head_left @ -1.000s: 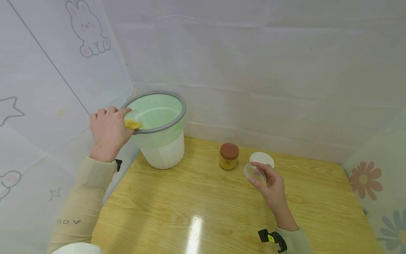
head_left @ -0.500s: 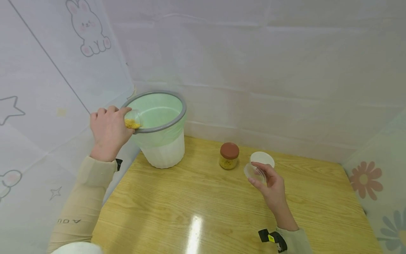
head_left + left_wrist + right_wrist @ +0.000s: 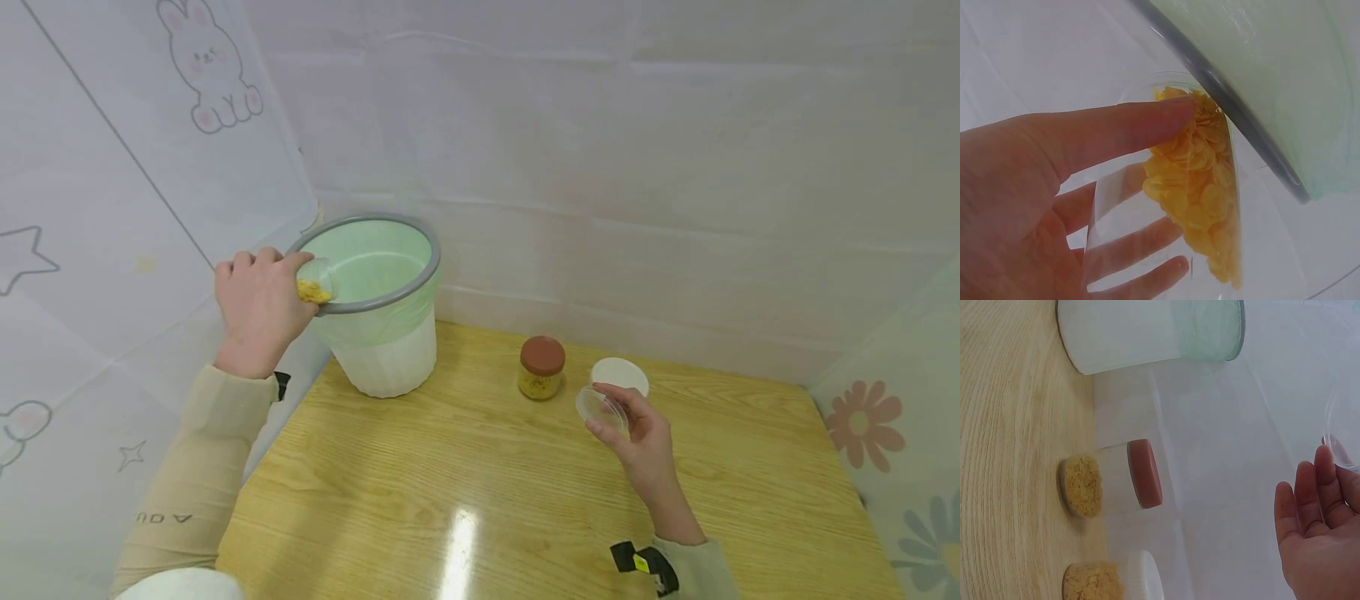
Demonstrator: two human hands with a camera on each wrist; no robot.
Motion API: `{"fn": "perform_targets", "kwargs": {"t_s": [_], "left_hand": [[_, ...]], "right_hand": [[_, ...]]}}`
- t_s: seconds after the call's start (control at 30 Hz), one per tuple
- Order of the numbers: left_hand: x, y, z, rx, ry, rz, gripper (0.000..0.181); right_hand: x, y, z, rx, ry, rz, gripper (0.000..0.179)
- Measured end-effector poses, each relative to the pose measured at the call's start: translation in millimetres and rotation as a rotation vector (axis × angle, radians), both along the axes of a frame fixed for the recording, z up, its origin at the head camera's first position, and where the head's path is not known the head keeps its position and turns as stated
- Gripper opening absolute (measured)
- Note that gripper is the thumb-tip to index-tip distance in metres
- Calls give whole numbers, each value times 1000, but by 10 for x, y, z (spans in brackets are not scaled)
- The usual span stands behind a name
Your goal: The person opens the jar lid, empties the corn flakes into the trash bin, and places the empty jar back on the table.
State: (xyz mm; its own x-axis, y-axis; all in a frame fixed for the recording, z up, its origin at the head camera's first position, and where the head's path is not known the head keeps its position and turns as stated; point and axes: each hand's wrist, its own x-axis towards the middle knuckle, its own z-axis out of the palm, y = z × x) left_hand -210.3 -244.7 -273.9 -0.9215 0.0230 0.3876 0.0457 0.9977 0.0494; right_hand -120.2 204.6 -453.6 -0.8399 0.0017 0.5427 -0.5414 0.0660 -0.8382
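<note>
1. Pale, creased sheeting walls the room at the back and both sides; outlined rabbit and star printed at left, reddish flower and a grey-blue one at right.
2. Surface: yellowish wood grain, a bright streak of reflected light near its front.
3. Bin, white and ribbed, upright at the surface's back left corner; green liner inside and folded outside, grey rim ring on top.
4. Left hand at the bin's near left rim, fingers curled round a clear jar. Right hand above the surface at right; thumb and index finger pinch a clear disc, other fingers extended.
5. Held jar tipped on its side at the rim; contact unclear.
6. Brown-lidded jar upright toward the back; white-lidded jar just beside it. Both hold flakes.
7. Clear disc, thin, tilted.
8. Yellow flakes banked along one side of the held jar.
</note>
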Motion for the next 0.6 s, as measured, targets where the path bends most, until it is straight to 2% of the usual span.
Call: {"fn": "perform_targets", "kwargs": {"t_s": [0.3,0.6], "left_hand": [[-8,2,-2,-16,1,-5,60],[-14,-4,-7,-26,11,-16,59]], "right_hand": [[0,23,-16,40,-28,-7,41],[15,7,-33,11,-14,-21,42]]}}
